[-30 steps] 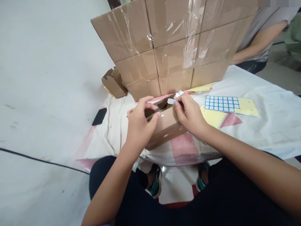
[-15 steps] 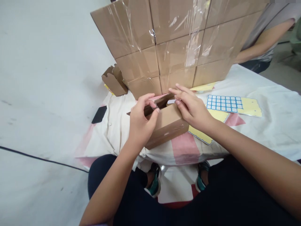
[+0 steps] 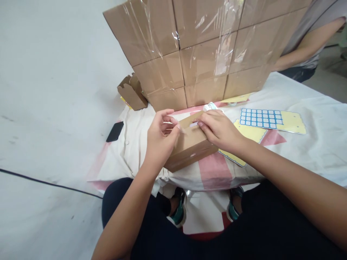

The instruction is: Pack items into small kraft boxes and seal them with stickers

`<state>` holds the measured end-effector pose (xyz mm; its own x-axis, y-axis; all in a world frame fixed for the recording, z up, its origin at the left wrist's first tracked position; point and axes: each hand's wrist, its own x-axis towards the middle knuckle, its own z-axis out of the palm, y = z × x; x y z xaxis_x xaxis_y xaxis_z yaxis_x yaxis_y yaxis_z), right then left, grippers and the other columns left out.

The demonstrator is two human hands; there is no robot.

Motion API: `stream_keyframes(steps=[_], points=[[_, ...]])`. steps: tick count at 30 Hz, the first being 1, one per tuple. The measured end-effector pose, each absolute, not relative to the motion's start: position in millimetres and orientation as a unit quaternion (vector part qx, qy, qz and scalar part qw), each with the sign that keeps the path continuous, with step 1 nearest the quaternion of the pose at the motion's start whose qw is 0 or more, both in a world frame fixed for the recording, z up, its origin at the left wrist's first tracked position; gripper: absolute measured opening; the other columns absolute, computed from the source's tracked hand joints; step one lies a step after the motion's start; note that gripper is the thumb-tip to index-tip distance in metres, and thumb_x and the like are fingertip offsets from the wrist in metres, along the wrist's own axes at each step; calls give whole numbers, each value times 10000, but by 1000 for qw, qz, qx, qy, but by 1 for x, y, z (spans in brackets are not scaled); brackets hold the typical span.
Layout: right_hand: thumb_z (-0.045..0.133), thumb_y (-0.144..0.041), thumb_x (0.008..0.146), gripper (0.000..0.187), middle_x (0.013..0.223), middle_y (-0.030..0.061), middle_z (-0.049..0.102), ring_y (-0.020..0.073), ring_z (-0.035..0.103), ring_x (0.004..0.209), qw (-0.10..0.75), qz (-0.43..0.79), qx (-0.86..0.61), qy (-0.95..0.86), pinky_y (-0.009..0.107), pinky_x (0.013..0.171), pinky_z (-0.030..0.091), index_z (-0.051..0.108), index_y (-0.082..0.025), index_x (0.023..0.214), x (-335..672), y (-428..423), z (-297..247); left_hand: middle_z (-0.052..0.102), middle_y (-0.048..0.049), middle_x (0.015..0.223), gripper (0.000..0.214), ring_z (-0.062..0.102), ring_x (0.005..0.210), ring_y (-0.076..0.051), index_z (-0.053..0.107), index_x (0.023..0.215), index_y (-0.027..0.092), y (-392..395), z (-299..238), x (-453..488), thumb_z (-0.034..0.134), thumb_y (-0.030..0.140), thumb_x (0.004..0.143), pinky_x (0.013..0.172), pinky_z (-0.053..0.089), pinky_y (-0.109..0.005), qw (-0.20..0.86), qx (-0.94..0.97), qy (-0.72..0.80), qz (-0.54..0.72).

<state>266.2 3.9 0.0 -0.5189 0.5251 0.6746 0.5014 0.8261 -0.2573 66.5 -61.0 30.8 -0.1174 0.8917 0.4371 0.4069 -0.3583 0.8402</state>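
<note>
A small brown cardboard box lies on the cloth-covered table in front of me. My left hand grips its left end, fingers curled and pinching the flap edge. My right hand presses the lid flap down on top, fingers closed together on the cardboard. A small white thing shows through the gap under the flap. A white roll peeks out just behind the box.
A wall of taped brown cartons stands right behind the box. An open small carton sits at the left, a black phone near the table's left edge. Blue label sheets on yellow backing lie right. Another person's arm is far right.
The box's flap stood open with my right hand pushing a white item in; now the flap is folded down over the box and both hands press on it.
</note>
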Motion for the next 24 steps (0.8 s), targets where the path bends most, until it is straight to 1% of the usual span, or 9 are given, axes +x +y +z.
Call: stream_keyframes(steps=[3, 6, 7, 9, 12, 15, 21, 24], points=[[434, -215, 997, 164, 933, 94, 698, 276, 634, 902, 394, 9, -297, -870, 424, 815, 473, 591, -221, 953, 265, 3, -3, 607, 22, 982, 371, 685, 784, -96, 540, 1177, 255, -59, 29, 65, 655, 157, 838, 729, 546, -240, 245, 626, 535, 512], [436, -168, 992, 180, 1061, 96, 729, 272, 658, 999, 427, -7, -279, -860, 466, 944, 460, 603, -224, 1027, 264, 0, -8, 605, 17, 989, 377, 700, 793, -102, 537, 1176, 246, -58, 26, 63, 650, 151, 829, 734, 548, -242, 268, 624, 544, 493], [436, -158, 992, 188, 1072, 91, 735, 265, 665, 1017, 442, -17, -266, -856, 475, 987, 446, 606, -225, 1037, 264, 0, -10, 604, 17, 984, 376, 703, 791, -103, 538, 1173, 243, -57, 25, 63, 647, 145, 826, 731, 547, -242, 273, 621, 546, 492], [446, -154, 993, 185, 1017, 73, 745, 244, 683, 981, 460, -32, -239, -854, 470, 1020, 438, 611, -231, 1019, 265, 0, -14, 601, 19, 975, 383, 709, 784, -105, 540, 1169, 241, -57, 24, 62, 646, 132, 818, 731, 546, -244, 277, 617, 547, 492], [464, -166, 991, 162, 902, 56, 739, 223, 683, 841, 456, -35, -225, -860, 442, 960, 479, 609, -229, 958, 265, 2, -15, 597, 22, 975, 403, 720, 796, -115, 536, 1171, 243, -56, 23, 62, 651, 120, 805, 751, 553, -256, 296, 612, 546, 490], [466, -181, 992, 161, 841, 52, 721, 219, 654, 764, 446, -26, -244, -860, 431, 906, 492, 604, -225, 923, 265, 3, -14, 594, 23, 980, 401, 728, 789, -117, 533, 1164, 237, -55, 24, 61, 646, 114, 799, 760, 556, -262, 319, 597, 545, 494], [451, -217, 1002, 188, 805, 43, 697, 221, 633, 751, 444, -28, -268, -854, 418, 865, 480, 608, -231, 901, 263, 2, -15, 604, 20, 1005, 449, 716, 768, -110, 536, 1194, 249, -53, 27, 61, 673, 118, 787, 758, 562, -269, 301, 611, 550, 483], [454, -212, 998, 183, 815, 43, 700, 224, 636, 756, 451, -28, -270, -850, 414, 849, 482, 606, -235, 898, 263, 3, -16, 653, 23, 949, 479, 707, 810, -131, 532, 1224, 255, -51, 28, 62, 682, 128, 788, 798, 558, -295, 282, 631, 551, 467]])
